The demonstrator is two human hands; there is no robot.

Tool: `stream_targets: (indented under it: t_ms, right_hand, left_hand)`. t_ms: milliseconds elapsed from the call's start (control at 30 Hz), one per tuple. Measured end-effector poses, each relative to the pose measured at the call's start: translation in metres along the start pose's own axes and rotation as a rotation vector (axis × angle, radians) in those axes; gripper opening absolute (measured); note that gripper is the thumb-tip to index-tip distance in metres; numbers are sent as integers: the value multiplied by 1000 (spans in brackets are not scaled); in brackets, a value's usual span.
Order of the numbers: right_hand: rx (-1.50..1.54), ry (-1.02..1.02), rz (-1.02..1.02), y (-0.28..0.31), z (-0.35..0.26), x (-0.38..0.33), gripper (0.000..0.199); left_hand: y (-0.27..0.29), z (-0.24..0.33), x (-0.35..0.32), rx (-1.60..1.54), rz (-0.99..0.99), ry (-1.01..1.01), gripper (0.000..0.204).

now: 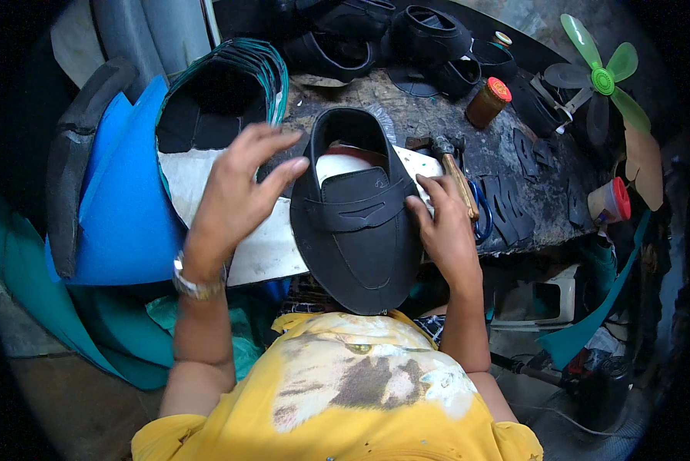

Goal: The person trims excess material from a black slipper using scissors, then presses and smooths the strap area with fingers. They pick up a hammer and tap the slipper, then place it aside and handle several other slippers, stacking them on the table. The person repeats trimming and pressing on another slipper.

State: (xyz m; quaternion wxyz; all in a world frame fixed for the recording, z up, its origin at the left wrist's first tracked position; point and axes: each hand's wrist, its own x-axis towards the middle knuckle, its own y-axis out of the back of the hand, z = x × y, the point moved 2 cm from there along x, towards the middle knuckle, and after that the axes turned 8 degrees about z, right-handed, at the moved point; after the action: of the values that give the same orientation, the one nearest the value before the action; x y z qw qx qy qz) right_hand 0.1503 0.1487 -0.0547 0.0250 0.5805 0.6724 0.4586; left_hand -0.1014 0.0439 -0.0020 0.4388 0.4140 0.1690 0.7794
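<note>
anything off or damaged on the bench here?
Nothing looks broken or spilled. The black shoe upper sits between both hands: the left hand touches its side with fingers spread, and the right hand presses its other edge. The hammer and blue scissors lie loose beside it on a worn, cluttered bench.

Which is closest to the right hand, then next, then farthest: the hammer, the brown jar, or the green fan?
From the right hand:
1. Hammer, just beside its fingers.
2. Brown jar, farther back on the bench.
3. Green fan, far right corner.

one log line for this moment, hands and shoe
left hand: fingers spread, touching black loafer upper | right hand: gripping its right edge | wooden-handled hammer: lying on workbench
</note>
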Motion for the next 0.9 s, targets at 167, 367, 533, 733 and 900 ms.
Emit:
stream_targets:
  t_ms: [167, 367, 533, 733, 900]
  right_hand:
    - [-538, 173, 175, 24, 5, 25, 27]
    - [-647, -42, -207, 10, 40, 41, 26]
    - [-558, -77, -98, 16, 50, 40, 29]
    - [28, -295, 27, 37, 49, 29, 40]
    - [278, -280, 9, 54, 27, -13, 45]
  left_hand:
    - [-28, 5, 76, 153, -284, -395, 47]
    - [-65, -1, 96, 318, -695, -510, 72]
    - [-72, -10, 87, 155, -748, -443, 72]
    - [-74, -5, 78, 187, -637, -570, 70]
    - [-73, 0, 69, 297, -602, -652, 70]
